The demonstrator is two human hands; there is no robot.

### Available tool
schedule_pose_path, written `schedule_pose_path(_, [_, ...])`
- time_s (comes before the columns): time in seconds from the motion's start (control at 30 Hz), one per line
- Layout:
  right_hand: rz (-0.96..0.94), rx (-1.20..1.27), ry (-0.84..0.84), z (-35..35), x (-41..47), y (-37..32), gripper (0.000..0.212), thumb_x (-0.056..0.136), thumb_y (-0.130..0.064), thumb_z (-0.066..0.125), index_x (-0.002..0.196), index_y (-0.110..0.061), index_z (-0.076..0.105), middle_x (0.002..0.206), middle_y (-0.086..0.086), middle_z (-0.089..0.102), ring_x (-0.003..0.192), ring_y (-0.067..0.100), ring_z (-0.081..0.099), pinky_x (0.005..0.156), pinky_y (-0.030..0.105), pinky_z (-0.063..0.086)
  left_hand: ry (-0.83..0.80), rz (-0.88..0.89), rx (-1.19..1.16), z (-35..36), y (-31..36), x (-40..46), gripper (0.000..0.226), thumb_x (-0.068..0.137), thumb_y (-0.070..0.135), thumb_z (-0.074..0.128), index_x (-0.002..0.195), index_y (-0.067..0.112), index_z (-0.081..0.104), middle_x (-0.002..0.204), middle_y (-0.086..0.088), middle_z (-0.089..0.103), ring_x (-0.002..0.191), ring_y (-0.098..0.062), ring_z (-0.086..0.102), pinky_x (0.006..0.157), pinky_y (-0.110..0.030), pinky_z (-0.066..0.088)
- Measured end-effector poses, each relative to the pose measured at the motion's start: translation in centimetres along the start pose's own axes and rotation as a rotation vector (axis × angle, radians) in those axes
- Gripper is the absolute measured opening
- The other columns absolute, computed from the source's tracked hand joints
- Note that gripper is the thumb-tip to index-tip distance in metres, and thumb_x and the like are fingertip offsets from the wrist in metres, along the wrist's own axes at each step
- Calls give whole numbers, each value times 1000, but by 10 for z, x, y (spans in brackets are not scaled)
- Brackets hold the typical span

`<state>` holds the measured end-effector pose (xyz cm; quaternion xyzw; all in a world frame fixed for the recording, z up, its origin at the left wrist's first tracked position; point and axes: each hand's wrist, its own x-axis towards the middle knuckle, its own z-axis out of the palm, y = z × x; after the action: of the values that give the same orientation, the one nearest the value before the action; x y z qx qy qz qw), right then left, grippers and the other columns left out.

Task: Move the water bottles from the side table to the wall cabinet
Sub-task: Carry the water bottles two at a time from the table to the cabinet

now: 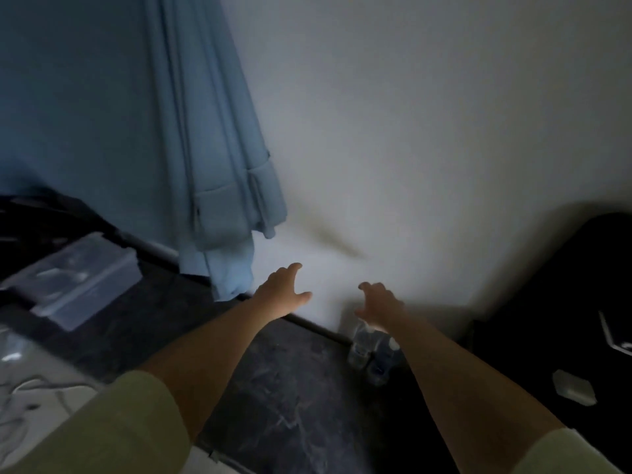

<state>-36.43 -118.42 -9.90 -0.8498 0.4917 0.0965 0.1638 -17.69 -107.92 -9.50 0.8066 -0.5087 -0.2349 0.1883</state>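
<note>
Two clear water bottles [371, 350] with blue labels stand close together on the dark floor against the white wall. My right hand [379, 302] hovers just above and in front of them, fingers spread and curled, holding nothing; my forearm hides part of the bottles. My left hand [284, 290] is stretched toward the wall to the left of the bottles, fingers apart and empty. The picture is dim and blurred. No side table top or wall cabinet can be made out.
A blue curtain [219, 165] hangs at the left down to the floor. Clear plastic boxes [78, 278] sit at the left. A dark piece of furniture [564, 319] stands at the right with a small pale object [574, 386] on it. White cables [30, 398] lie at lower left.
</note>
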Motion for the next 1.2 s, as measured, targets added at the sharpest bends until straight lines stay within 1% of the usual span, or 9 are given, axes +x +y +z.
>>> schedule_pose_path(0.27, [-284, -101, -81, 13, -15, -139, 59, 93, -37, 56, 145, -22, 31, 145, 10, 38, 130, 31, 43, 107, 49, 36, 233, -239, -77, -58, -88, -99, 66, 89, 34, 64, 143, 12, 35, 140, -12, 47, 129, -30, 46, 103, -39, 41])
schedule_pose_path(0.43, [-485, -119, -109, 38, -56, -234, 64, 92, -32, 55, 149, -20, 28, 148, 12, 36, 134, 34, 39, 108, 51, 34, 304, -410, -113, -86, -154, -186, 74, 91, 39, 62, 150, 14, 26, 152, -9, 35, 140, -24, 34, 112, -36, 30])
schedule_pose_path(0.53, [-580, -149, -154, 63, -90, -290, 68, 90, -32, 57, 150, -21, 27, 153, 11, 31, 140, 32, 33, 110, 51, 33, 358, -495, -131, -101, -193, -251, 74, 89, 38, 64, 148, 13, 28, 151, -9, 36, 138, -25, 37, 110, -36, 34])
schedule_pose_path(0.67, [-686, -209, -197, 98, -145, -360, 70, 91, -38, 55, 151, -22, 24, 157, 8, 25, 143, 31, 28, 114, 51, 29, 446, -598, -93, -121, -243, -342, 71, 88, 33, 66, 146, 11, 32, 142, -16, 46, 129, -29, 46, 101, -33, 37])
schedule_pose_path(0.73, [-737, -197, -197, 114, -172, -396, 65, 91, -37, 54, 149, -22, 29, 154, 11, 31, 140, 32, 33, 111, 52, 32, 462, -661, -70, -130, -267, -387, 72, 88, 36, 65, 147, 12, 30, 141, -17, 45, 127, -30, 47, 100, -33, 38])
schedule_pose_path(0.8, [-815, -183, -193, 130, -200, -433, 62, 89, -36, 57, 145, -19, 35, 150, 13, 37, 137, 33, 38, 109, 52, 36, 490, -712, -55, -136, -290, -432, 75, 88, 40, 64, 148, 15, 28, 145, -16, 41, 131, -30, 43, 104, -34, 37])
schedule_pose_path(0.93, [-975, -264, -221, 165, -263, -501, 62, 91, -32, 59, 144, -11, 34, 146, 17, 39, 135, 33, 39, 109, 43, 37, 568, -821, -66, -142, -327, -519, 74, 88, 42, 63, 149, 17, 27, 141, -17, 44, 130, -31, 43, 106, -36, 36])
schedule_pose_path(1.07, [-1101, -318, -220, 200, -322, -557, 55, 90, -35, 58, 138, -15, 37, 136, 16, 45, 126, 33, 47, 104, 45, 41, 631, -950, -108, -144, -354, -597, 73, 89, 41, 62, 148, 19, 27, 139, -14, 45, 130, -30, 43, 106, -40, 37])
schedule_pose_path(1.2, [-1243, -439, -220, 224, -387, -609, 55, 92, -35, 55, 141, -18, 35, 136, 12, 43, 128, 33, 46, 103, 46, 40, 729, -1113, -162, -138, -380, -675, 74, 88, 40, 64, 148, 18, 28, 141, -15, 45, 130, -30, 43, 106, -40, 38])
